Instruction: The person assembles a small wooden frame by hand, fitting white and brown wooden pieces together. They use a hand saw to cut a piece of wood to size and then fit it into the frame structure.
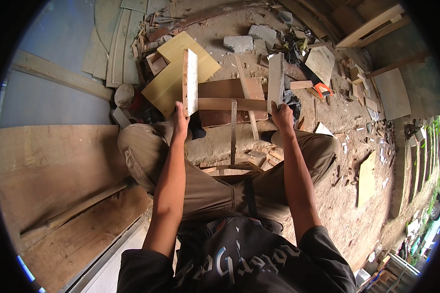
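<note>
Both hands grip a U-shaped wooden frame in front of my knees. Its left side board (191, 80) has a whitish face, its right side board (275, 75) looks grey, and a brown crosspiece (212, 104) spans between them. My left hand (181, 119) is closed round the lower end of the left board. My right hand (282, 117) is closed round the lower end of the right one. A narrow wooden strip (233, 132) runs from the crosspiece toward my lap; whether it is joined there I cannot tell. Behind the frame lies a reddish-brown board (217, 89).
Yellowish plywood sheets (176, 73) lie beyond my left hand, near a pale bucket (124, 95). A handsaw with an orange handle (322, 90) rests at the right. Concrete blocks (238, 44) and scraps litter the far ground. A large plywood panel (54, 166) stands left.
</note>
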Available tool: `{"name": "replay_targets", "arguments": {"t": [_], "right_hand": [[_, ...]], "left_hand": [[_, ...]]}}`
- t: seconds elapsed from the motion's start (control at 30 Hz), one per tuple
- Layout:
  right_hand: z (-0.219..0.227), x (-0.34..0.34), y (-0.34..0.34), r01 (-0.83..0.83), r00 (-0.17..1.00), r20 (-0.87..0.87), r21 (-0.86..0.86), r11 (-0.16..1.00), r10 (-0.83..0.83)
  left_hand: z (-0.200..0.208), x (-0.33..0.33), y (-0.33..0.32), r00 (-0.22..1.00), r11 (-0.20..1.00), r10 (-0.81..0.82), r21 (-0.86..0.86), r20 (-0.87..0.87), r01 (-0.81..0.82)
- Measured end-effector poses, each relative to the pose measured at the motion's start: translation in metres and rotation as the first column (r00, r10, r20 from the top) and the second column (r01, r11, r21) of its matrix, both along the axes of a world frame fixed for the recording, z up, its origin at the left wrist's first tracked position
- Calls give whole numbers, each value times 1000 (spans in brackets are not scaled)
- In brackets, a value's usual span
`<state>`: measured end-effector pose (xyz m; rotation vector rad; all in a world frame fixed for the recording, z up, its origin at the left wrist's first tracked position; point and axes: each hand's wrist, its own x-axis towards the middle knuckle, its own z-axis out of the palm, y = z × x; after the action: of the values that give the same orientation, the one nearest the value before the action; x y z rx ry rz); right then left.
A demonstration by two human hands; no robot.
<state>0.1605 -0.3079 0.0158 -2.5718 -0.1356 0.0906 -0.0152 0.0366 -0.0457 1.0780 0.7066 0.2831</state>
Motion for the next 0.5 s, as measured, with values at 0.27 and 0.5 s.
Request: {"name": "replay_targets", "arguments": {"t": [0.27, 0.5], "right_hand": [[5, -4, 1, 8, 1000, 6, 34, 999, -9], [8, -12, 1, 20, 999, -27, 15, 1000, -20]], "left_hand": [[4, -2, 1, 1000, 999, -12, -33, 21, 12], [3, -9, -2, 999, 999, -33, 12, -22, 34]]}}
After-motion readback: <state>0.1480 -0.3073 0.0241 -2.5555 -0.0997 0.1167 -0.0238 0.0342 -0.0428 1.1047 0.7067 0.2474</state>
